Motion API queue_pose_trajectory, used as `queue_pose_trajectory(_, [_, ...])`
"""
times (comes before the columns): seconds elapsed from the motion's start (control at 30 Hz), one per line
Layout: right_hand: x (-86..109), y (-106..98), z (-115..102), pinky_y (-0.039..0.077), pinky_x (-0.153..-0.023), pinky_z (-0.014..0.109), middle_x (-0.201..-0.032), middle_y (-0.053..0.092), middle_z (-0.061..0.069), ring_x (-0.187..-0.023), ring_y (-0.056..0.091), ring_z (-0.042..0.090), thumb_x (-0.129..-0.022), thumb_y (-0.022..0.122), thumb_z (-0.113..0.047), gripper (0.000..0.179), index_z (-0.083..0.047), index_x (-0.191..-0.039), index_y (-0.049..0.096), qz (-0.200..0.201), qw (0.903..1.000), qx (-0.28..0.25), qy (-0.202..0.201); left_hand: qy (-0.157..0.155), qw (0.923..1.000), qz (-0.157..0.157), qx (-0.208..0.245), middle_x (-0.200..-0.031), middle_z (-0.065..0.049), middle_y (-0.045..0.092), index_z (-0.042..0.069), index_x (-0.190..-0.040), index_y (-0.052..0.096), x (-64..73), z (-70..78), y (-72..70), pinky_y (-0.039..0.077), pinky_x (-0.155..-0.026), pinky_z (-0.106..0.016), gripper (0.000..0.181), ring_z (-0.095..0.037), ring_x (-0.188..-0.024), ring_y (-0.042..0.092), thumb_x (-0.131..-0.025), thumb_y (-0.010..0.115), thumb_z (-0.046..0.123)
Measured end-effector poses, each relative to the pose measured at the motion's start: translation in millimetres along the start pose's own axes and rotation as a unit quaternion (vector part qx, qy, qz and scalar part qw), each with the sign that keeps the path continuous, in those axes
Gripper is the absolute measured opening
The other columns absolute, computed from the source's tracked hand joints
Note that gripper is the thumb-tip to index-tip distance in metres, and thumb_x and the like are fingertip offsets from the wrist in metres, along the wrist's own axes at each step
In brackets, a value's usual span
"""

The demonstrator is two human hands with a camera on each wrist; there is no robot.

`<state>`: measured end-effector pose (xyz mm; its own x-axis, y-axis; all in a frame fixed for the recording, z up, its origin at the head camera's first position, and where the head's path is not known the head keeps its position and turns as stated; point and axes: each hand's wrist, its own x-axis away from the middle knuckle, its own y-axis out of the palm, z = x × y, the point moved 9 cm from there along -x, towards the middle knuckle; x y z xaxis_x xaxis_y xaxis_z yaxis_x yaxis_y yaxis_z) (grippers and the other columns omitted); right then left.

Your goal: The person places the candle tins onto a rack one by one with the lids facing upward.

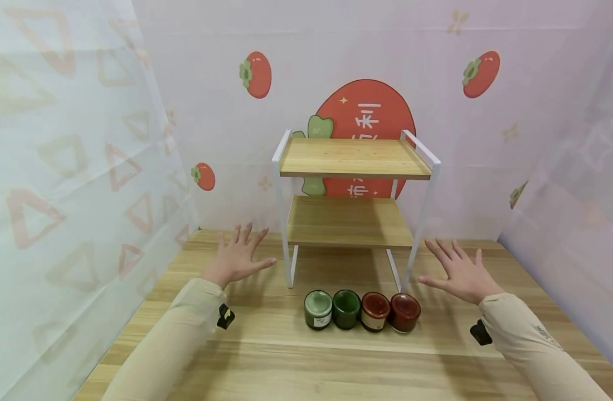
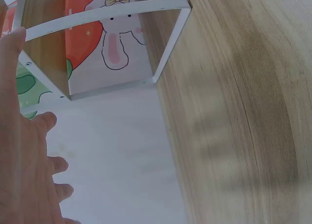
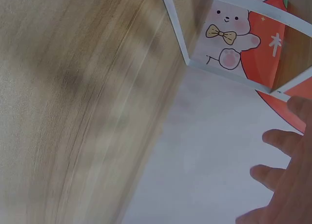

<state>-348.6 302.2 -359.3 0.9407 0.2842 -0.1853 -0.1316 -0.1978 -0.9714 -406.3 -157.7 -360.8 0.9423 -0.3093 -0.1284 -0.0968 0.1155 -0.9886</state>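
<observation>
My left hand (image 1: 238,257) is held over the table to the left of a small shelf rack (image 1: 349,221), fingers spread and holding nothing. On the rack's other side, my right hand (image 1: 461,273) is spread in the same way, also without anything in it. The rack has white metal side frames and two wooden boards. In front of it stand several glass jars in a row: a light green jar (image 1: 318,309), a dark green jar (image 1: 346,309), a red-brown jar with a label (image 1: 374,311) and a darker red jar (image 1: 404,313).
The wooden table (image 1: 306,367) runs back to a white sheet (image 1: 216,89) printed with persimmons. More sheeting (image 1: 76,167) closes off the left side, and the right side too. Both wooden boards of the rack are bare.
</observation>
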Motion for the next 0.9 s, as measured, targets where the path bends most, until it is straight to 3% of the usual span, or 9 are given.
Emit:
queue_pose_trajectory(0.07, [0.4, 1, 0, 0.009, -0.1, 0.084, -0.152, 0.028, 0.028, -0.135, 0.024, 0.057, -0.088, 0.056, -0.063, 0.089, -0.012, -0.154, 0.023, -0.006, 0.9999, -0.008, -0.001, 0.01, 0.9999, -0.002, 0.008, -0.16, -0.019, 0.013, 0.029, -0.154, 0.024, -0.6, 1.2, 0.9, 0.008, -0.113, -0.073, 0.087, -0.043, -0.146, 0.01, -0.085, 0.04, 0.079])
queue_pose_trajectory(0.13, [1.0, 4, 2, 0.023, -0.1, 0.08, -0.149, 0.034, 0.028, -0.132, 0.033, 0.055, -0.09, 0.053, -0.063, 0.084, -0.009, -0.15, 0.031, -0.016, 0.9997, -0.02, 0.001, 0.022, 0.9995, -0.008, 0.022, -0.158, -0.019, 0.02, 0.026, -0.151, 0.032, -0.6, 3.0, 1.5, 0.016, -0.115, -0.069, 0.084, -0.042, -0.145, 0.018, -0.085, 0.044, 0.076])
queue_pose_trajectory(0.3, [1.7, 13, 7, 0.051, -0.084, 0.063, -0.134, 0.055, 0.021, -0.116, 0.055, 0.043, -0.093, 0.052, -0.058, 0.066, -0.009, -0.137, 0.05, -0.042, 0.9962, -0.076, 0.004, 0.034, 0.9959, -0.047, 0.07, -0.137, -0.013, 0.056, 0.018, -0.14, 0.05, 0.7, 5.5, 7.6, 0.047, -0.102, -0.055, 0.066, -0.034, -0.124, 0.053, -0.09, 0.053, 0.061])
queue_pose_trajectory(0.4, [0.6, 17, 7, 0.056, -0.079, 0.05, -0.114, 0.067, 0.012, -0.102, 0.064, 0.031, -0.095, 0.056, -0.048, 0.051, -0.007, -0.126, 0.058, -0.049, 0.9925, -0.112, -0.005, 0.043, 0.9904, -0.051, 0.121, -0.114, -0.009, 0.069, 0.012, -0.128, 0.06, 1.0, 8.5, 10.9, 0.056, -0.089, -0.045, 0.046, -0.025, -0.105, 0.065, -0.093, 0.06, 0.042])
queue_pose_trajectory(0.53, [0.1, 20, 7, 0.057, -0.073, 0.037, -0.098, 0.07, 0.001, -0.089, 0.065, 0.018, -0.095, 0.06, -0.038, 0.038, -0.007, -0.116, 0.063, -0.047, 0.9903, -0.129, -0.015, 0.056, 0.9805, -0.02, 0.187, -0.097, -0.001, 0.071, 0.011, -0.114, 0.067, 1.5, 14.1, 11.8, 0.058, -0.077, -0.035, 0.027, -0.015, -0.089, 0.066, -0.092, 0.064, 0.026])
queue_pose_trajectory(0.7, [1.4, 21, 7, 0.056, -0.072, 0.034, -0.096, 0.069, 0.0, -0.087, 0.064, 0.015, -0.096, 0.06, -0.039, 0.036, -0.009, -0.115, 0.064, -0.045, 0.9902, -0.132, -0.013, 0.047, 0.9599, 0.009, 0.276, -0.1, -0.001, 0.071, 0.012, -0.114, 0.068, 1.8, 20.6, 13.8, 0.058, -0.081, -0.035, 0.023, -0.017, -0.093, 0.066, -0.094, 0.064, 0.023])
queue_pose_trajectory(0.9, [2.5, 21, 6, 0.056, -0.072, 0.035, -0.096, 0.069, -0.001, -0.087, 0.064, 0.014, -0.096, 0.057, -0.044, 0.041, -0.01, -0.116, 0.064, -0.047, 0.9905, -0.129, -0.01, 0.033, 0.9127, 0.03, 0.406, -0.106, -0.009, 0.071, 0.007, -0.113, 0.067, -2.5, 25.2, 24.5, 0.058, -0.082, -0.034, 0.021, -0.019, -0.094, 0.065, -0.093, 0.065, 0.016])
